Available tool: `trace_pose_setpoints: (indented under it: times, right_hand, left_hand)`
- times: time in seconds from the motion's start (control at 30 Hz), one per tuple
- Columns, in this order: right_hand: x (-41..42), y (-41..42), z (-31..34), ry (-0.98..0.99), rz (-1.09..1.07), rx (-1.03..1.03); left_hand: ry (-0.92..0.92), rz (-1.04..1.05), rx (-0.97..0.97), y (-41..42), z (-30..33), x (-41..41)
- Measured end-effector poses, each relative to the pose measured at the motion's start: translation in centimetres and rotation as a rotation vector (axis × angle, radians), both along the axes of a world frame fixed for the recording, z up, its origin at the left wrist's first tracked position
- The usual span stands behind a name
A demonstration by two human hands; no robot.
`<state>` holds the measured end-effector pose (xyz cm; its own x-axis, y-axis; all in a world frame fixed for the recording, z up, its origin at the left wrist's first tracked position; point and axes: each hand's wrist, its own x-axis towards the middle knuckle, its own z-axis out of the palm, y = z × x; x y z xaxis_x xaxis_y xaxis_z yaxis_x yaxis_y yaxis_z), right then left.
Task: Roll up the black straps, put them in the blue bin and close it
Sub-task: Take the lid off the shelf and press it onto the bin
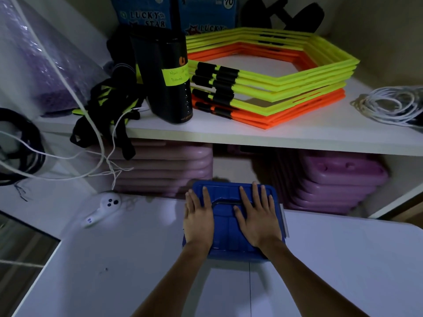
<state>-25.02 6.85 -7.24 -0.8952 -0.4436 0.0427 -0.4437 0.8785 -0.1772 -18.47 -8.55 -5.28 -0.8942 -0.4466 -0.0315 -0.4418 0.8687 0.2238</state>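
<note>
The blue bin [231, 225] stood on the white desk [332, 259] just before the shelf, and the left hand [198, 221] and the right hand [258, 221] lay flat on its lid, fingers straight and grasping nothing, probably to press it closed.

On my feed, yellow and orange hexagon frames [270, 74] stack on the upper shelf [229, 131] at centre right beside a black cylinder [167, 81], coiled white cable [389, 104] at far right, pink slabs [332, 179] below.
</note>
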Motion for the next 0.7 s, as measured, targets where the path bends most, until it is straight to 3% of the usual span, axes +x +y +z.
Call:
trace_pose_setpoints:
  times: [0.2,0.33,0.47,0.57,0.7]
  right_hand:
    - [-0.1,0.1,0.0,0.001,0.009,-0.009]
    - [0.0,0.2,0.9,-0.019,0.028,-0.028]
    - [1.0,2.2,1.3,0.028,-0.191,-0.101]
    - [1.3,4.0,1.5,-0.181,-0.426,-0.28]
    - [1.5,3.3,2.5,-0.311,-0.442,-0.426]
  left_hand:
    - [-0.005,-0.132,-0.054,1.9,-0.6,1.4]
    - [0.05,-0.112,0.005,1.8,-0.9,1.8]
    - [0.088,-0.103,0.019,1.7,-1.3,1.5]
    - [0.075,-0.106,-0.004,1.8,-1.2,1.6]
    - [0.089,-0.101,0.007,1.9,-1.1,1.6]
